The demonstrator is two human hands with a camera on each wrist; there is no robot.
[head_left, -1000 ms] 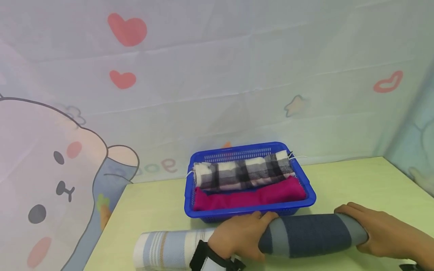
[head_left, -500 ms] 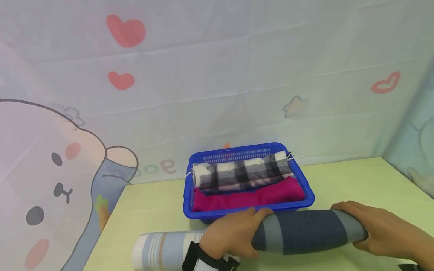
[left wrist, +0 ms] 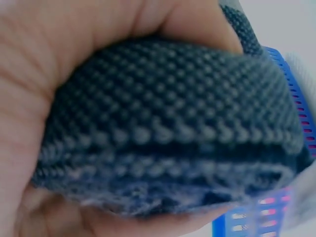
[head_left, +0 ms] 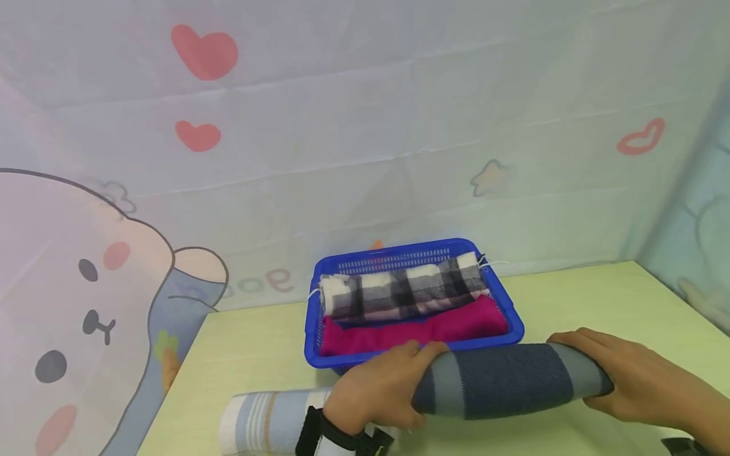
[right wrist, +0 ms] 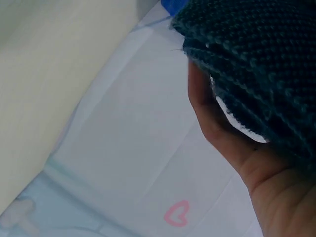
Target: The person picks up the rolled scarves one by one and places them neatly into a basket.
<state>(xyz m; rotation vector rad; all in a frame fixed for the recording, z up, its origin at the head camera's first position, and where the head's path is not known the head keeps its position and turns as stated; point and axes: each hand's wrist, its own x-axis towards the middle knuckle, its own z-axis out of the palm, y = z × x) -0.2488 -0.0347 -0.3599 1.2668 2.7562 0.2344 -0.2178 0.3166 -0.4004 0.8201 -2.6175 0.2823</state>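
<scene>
A rolled scarf (head_left: 507, 380) in dark blue with grey-blue bands is held by both hands in front of the basket's near right side. My left hand (head_left: 379, 387) grips its left end, fingers and thumb wrapped round it. At the opposite end, my right hand (head_left: 630, 375) holds the roll the same way. The left wrist view shows the coarse weave and layered end of the scarf (left wrist: 173, 98) inside the curled hand. In the right wrist view, the folded edges of the scarf (right wrist: 256, 44) lie against the right hand (right wrist: 232, 143).
A blue plastic basket (head_left: 513, 326) stands behind the hands. Inside are a black, grey and white checked roll (head_left: 405, 291) with white strings and a magenta roll (head_left: 416, 332). A light blue and white striped roll (head_left: 274, 418) lies on the pale yellow table (head_left: 251, 354), partly behind my left hand.
Both hands have carried the dark blue rolled scarf slightly left and toward the basket, keeping their grip on its ends. The view has shifted a little; the basket and other rolls stay put.
</scene>
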